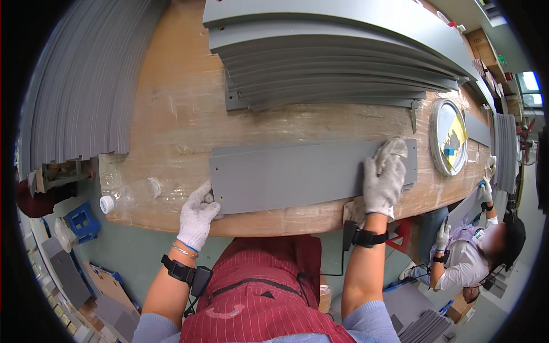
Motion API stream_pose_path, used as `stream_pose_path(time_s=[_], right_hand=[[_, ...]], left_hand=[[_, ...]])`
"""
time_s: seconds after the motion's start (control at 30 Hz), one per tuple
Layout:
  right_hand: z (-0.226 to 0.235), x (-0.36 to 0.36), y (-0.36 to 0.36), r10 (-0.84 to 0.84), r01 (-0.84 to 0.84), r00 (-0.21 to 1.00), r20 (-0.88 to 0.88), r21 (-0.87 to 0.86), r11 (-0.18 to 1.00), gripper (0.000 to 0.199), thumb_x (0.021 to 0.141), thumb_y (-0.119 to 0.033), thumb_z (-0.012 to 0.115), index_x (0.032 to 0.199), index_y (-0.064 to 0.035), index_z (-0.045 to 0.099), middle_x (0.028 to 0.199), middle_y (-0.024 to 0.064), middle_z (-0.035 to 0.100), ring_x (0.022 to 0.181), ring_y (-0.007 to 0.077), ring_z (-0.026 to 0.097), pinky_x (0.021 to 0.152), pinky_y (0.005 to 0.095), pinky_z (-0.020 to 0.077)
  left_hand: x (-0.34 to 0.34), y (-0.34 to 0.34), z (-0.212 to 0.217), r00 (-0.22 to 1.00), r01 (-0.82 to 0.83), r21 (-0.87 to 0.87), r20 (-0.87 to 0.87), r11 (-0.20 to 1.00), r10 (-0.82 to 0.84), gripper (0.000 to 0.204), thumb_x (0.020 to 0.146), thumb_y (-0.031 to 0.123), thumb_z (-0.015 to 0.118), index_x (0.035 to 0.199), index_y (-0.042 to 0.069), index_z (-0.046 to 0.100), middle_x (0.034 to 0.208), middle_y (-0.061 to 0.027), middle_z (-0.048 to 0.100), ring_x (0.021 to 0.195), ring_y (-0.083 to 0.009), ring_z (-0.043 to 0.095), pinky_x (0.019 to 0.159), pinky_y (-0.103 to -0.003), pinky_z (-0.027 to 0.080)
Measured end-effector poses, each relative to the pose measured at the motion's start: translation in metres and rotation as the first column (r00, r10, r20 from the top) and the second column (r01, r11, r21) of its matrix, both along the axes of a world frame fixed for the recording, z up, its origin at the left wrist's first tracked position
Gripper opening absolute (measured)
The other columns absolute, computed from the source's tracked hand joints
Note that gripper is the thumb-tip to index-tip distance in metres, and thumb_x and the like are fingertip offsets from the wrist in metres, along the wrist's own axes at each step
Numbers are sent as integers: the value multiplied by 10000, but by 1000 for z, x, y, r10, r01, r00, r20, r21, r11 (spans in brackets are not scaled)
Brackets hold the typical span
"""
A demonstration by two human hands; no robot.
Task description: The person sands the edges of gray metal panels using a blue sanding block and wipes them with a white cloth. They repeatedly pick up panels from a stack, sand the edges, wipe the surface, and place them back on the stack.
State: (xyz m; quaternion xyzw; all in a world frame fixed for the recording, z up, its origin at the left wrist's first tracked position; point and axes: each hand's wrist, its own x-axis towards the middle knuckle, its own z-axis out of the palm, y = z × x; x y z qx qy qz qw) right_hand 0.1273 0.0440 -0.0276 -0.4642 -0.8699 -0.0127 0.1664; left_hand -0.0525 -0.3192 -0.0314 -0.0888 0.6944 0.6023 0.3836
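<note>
A long flat grey metal panel (297, 177) lies across the wooden workbench (177, 114) in front of me. My left hand (197, 214), in a white glove, grips the panel's lower left corner. My right hand (384, 183), also gloved, presses a pale cloth (393, 150) flat onto the panel near its right end. Both wrists wear black bands with small devices.
A tall stack of grey panels (337, 57) sits behind the panel, another stack (80, 97) at the left. An empty clear plastic bottle (128, 197) lies at the bench's left edge. A round metal tin (449, 137) rests at the right. Another person (474, 251) in white gloves works lower right.
</note>
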Motion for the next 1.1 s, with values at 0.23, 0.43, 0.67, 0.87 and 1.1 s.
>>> stream_pose_path(time_s=[0.23,0.43,0.67,0.87,1.1], right_hand=[[24,-97,-125,462,-491,857,-229,-635,596,429,889,-284,642,1269,-95,574,1141,181,612,1008,345,639,824,441,553],[11,-60,27,-825,-671,131,-549,-662,334,238,999,-217,545,1087,-19,644,973,71,679,791,185,656,747,344,571],[-7,-80,151,-925,-839,26,-379,-511,186,381,1022,-236,491,1342,-41,558,1260,144,621,1123,288,625,932,397,539],[-40,-82,182,-927,-684,54,-370,-691,236,404,1021,-203,460,1382,-27,502,1271,133,610,1132,275,613,937,394,543],[-46,-94,194,-817,-684,237,-526,-687,244,360,1062,-222,397,1362,-48,496,1260,130,603,1129,255,605,957,372,531]], left_hand=[[-23,-9,-11,827,330,-449,-286,831,-483,548,862,-19,641,1398,-18,528,951,-4,544,810,-113,616,704,-289,577],[-53,89,47,988,-63,240,152,969,26,393,930,48,601,1308,-28,522,1006,-137,649,844,-241,656,768,-381,575],[-73,201,-7,796,-533,437,549,725,254,399,905,-68,486,1297,1,468,1295,-246,537,1162,-409,591,1011,-539,531],[-72,224,-12,790,-606,470,452,642,415,563,772,-177,414,1287,21,522,1290,-185,563,1251,-397,558,1047,-550,530],[-109,240,-25,740,-664,468,523,583,423,536,764,-182,367,1261,-46,513,1298,-198,555,1230,-398,567,1082,-533,513]])
